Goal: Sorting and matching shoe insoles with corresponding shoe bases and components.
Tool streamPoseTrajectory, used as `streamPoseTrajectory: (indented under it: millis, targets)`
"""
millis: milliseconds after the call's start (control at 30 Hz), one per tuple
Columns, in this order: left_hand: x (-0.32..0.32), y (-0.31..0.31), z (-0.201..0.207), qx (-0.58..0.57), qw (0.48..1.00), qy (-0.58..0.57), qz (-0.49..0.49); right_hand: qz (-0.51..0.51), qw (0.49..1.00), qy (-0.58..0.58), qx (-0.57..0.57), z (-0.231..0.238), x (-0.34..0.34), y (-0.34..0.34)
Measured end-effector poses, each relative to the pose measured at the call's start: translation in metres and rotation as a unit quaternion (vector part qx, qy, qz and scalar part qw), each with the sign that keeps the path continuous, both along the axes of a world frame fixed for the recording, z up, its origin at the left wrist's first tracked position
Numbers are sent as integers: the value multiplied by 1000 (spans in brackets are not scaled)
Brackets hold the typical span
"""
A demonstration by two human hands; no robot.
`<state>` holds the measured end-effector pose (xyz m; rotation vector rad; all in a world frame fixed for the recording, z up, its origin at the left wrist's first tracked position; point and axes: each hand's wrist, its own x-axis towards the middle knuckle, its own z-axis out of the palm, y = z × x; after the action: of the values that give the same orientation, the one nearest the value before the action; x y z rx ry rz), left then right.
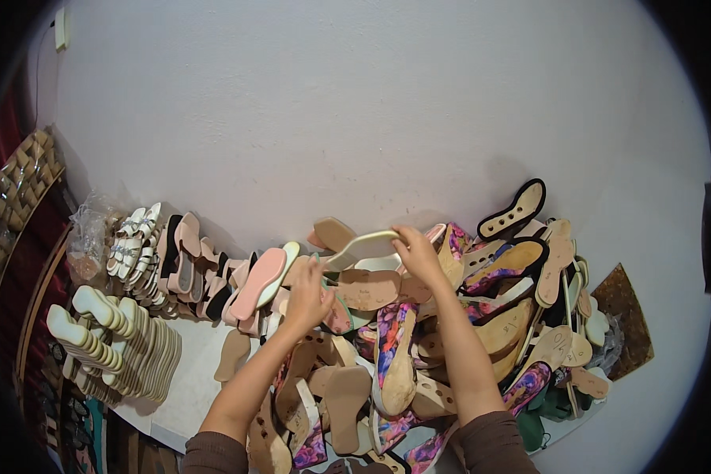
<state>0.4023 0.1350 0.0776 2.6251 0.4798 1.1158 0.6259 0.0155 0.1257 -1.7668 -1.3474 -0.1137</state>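
The right hand (420, 259) has thumb and fingertips clamped on the right end of a thin, curved, grey-beige shoe sole with a cream edge (362, 247), raised just above the heap. The left hand (308, 296) is bent near the sole's left end; its fingertips are partly hidden, so I cannot tell whether they grip or merely touch it. Behind the sole, a brown, round-ended sole (333, 235) is partly covered. Beneath the hands, a flat tan sole with faint handwriting (367, 289) overlaps other pieces, hiding their outlines. A crumpled clear plastic bag (93, 237) blurs its contents, and a dark object at the right rim (709, 237) is too shadowed to identify.
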Motion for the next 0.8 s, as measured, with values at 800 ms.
streamPoseTrajectory:
  millis: [800]
  targets:
    - [12,8,-2,-491,864,-71,-88,-29,990,81,-112,17,3,-28]
